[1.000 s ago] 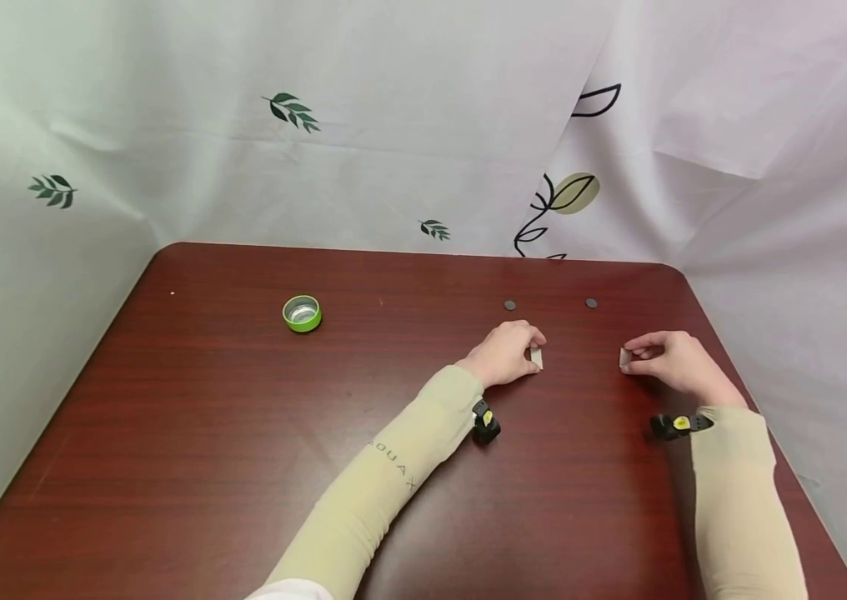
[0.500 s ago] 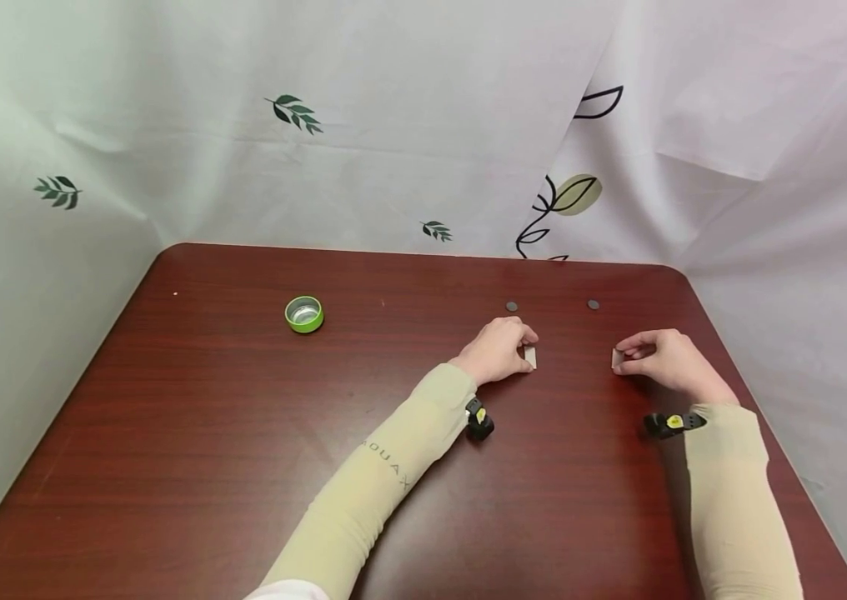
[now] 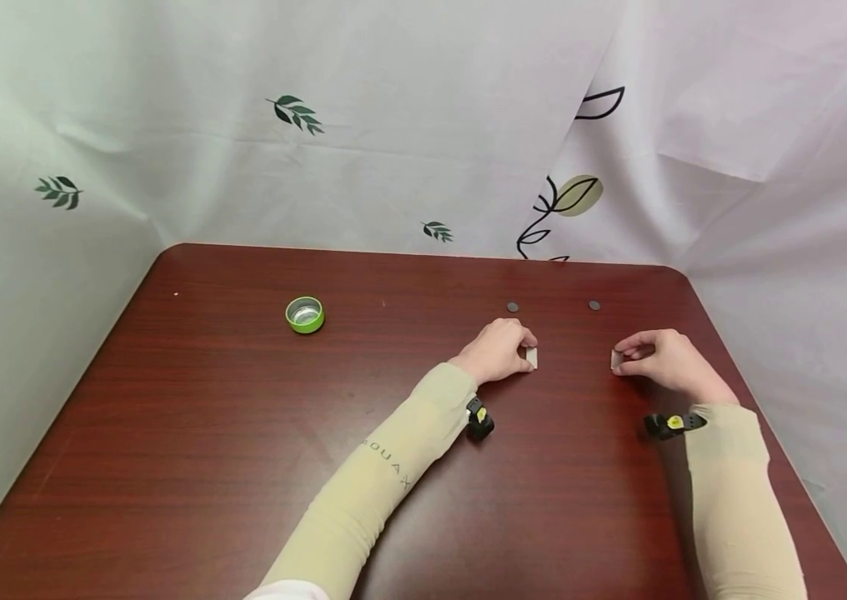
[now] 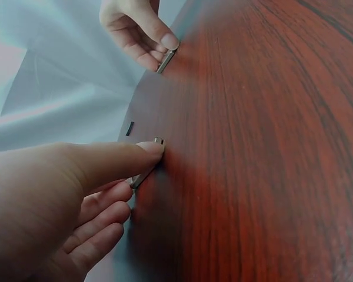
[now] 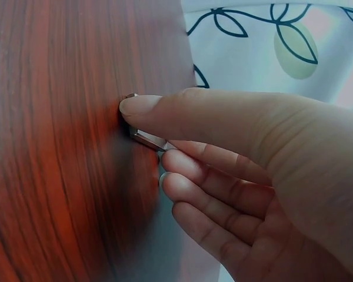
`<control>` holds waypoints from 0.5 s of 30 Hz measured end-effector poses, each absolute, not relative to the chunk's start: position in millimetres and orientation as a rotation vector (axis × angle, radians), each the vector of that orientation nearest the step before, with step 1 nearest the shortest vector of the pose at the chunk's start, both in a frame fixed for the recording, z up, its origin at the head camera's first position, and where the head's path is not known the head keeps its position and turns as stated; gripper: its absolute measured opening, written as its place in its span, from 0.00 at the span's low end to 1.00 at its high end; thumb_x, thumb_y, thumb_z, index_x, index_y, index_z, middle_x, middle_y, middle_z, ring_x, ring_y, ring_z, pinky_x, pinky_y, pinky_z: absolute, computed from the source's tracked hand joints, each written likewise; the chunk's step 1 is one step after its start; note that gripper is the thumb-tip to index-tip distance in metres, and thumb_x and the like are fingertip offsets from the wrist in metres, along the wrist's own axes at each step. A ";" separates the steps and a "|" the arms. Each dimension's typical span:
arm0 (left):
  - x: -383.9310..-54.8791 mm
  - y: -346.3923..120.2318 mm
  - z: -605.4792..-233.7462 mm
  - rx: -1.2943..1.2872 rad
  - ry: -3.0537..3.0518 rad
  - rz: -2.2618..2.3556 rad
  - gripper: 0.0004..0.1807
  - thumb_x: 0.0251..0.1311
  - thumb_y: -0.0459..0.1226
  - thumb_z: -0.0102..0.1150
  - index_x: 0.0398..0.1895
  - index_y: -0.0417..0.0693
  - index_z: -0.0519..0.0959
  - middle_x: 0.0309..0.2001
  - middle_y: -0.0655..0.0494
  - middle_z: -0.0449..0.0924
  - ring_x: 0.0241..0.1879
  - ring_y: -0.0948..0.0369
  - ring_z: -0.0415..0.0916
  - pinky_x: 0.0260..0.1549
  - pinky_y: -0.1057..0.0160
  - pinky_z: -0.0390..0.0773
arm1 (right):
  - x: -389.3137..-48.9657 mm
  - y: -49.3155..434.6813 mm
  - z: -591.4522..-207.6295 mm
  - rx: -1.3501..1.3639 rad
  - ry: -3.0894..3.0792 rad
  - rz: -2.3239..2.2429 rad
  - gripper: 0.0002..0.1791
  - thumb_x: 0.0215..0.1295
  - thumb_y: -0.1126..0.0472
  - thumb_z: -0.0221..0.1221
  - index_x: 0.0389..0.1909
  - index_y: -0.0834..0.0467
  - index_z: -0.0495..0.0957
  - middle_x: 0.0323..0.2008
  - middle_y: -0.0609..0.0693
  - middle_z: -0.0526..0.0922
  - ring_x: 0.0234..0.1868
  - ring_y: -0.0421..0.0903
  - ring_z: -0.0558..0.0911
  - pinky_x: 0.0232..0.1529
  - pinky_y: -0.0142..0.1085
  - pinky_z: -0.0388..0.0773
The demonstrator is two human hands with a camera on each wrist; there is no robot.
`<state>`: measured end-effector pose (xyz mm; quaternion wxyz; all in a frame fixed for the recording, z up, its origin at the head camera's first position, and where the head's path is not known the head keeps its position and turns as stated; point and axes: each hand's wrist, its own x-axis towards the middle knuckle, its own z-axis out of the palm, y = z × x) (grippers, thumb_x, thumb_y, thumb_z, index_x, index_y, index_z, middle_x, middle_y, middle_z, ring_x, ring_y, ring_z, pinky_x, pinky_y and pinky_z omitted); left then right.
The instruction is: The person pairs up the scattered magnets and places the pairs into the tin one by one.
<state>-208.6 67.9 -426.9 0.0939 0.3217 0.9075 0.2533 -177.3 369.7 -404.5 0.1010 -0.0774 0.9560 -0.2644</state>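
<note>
right of centre, the left hand (image 3: 494,352) pinches the left pale piece (image 3: 532,358) and the right hand (image 3: 667,358), apart, the right pale piece (image 3: 615,360), seemingly mid-positioning, the next move likely calling for steady grips.

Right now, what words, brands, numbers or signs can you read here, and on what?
"AQUAX" (first letters unclear), on the left sleeve.
Left yellow label, on a black wrist device: marks too small to read.
Right yellow label, on the other wrist device: likewise unreadable.
</note>
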 end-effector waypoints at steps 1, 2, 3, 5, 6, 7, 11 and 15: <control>-208.6 68.0 -426.9 0.959 2.688 0.746 0.21 0.61 0.42 0.74 0.56 0.46 0.85 0.49 0.57 0.84 0.49 0.63 0.77 0.48 0.74 0.73 | -177.7 369.0 -404.8 -0.232 2.824 -0.779 0.16 0.59 0.58 0.74 0.45 0.62 0.87 0.35 0.48 0.87 0.39 0.48 0.83 0.39 0.31 0.77; -208.6 68.3 -427.1 0.964 2.685 0.739 0.20 0.61 0.42 0.74 0.55 0.46 0.86 0.49 0.57 0.84 0.49 0.63 0.77 0.48 0.74 0.73 | -178.0 368.0 -404.9 -0.235 2.823 -0.776 0.16 0.59 0.59 0.74 0.45 0.62 0.87 0.35 0.48 0.86 0.39 0.48 0.83 0.39 0.32 0.77; -208.7 68.6 -427.4 0.968 2.682 0.732 0.20 0.61 0.42 0.74 0.55 0.46 0.86 0.49 0.57 0.84 0.49 0.63 0.77 0.48 0.74 0.73 | -178.3 366.9 -404.9 -0.240 2.824 -0.770 0.16 0.59 0.59 0.74 0.45 0.62 0.87 0.34 0.48 0.86 0.39 0.48 0.83 0.40 0.33 0.77; -208.9 69.0 -427.8 0.973 2.681 0.714 0.20 0.61 0.42 0.73 0.55 0.47 0.86 0.49 0.58 0.84 0.49 0.63 0.76 0.48 0.74 0.73 | -178.9 364.9 -405.1 -0.245 2.826 -0.760 0.16 0.58 0.58 0.74 0.44 0.62 0.87 0.34 0.48 0.86 0.38 0.47 0.83 0.40 0.34 0.77; -209.0 69.4 -428.0 0.974 2.679 0.707 0.20 0.61 0.42 0.73 0.55 0.47 0.86 0.49 0.58 0.84 0.49 0.63 0.76 0.48 0.74 0.73 | -179.3 363.9 -405.1 -0.247 2.824 -0.759 0.16 0.58 0.58 0.75 0.44 0.62 0.87 0.34 0.48 0.86 0.38 0.47 0.83 0.40 0.35 0.77; -209.2 69.6 -428.1 0.974 2.680 0.699 0.19 0.61 0.42 0.73 0.55 0.47 0.86 0.49 0.58 0.84 0.49 0.63 0.76 0.47 0.74 0.73 | -179.7 362.9 -405.1 -0.252 2.825 -0.757 0.16 0.58 0.58 0.75 0.44 0.62 0.87 0.34 0.48 0.86 0.38 0.47 0.83 0.40 0.35 0.77; -209.7 69.9 -426.8 0.974 2.686 0.669 0.19 0.62 0.43 0.72 0.54 0.47 0.85 0.49 0.58 0.83 0.49 0.63 0.76 0.48 0.74 0.72 | -181.9 358.4 -404.2 -0.282 2.820 -0.770 0.17 0.57 0.58 0.76 0.43 0.62 0.87 0.34 0.48 0.86 0.38 0.47 0.83 0.40 0.33 0.77; -210.3 69.3 -425.5 0.977 2.690 0.651 0.19 0.62 0.43 0.72 0.55 0.47 0.85 0.49 0.57 0.83 0.50 0.63 0.76 0.48 0.74 0.72 | -184.0 352.9 -404.1 -0.324 2.815 -0.785 0.16 0.56 0.59 0.76 0.42 0.62 0.87 0.33 0.48 0.86 0.37 0.47 0.83 0.39 0.30 0.77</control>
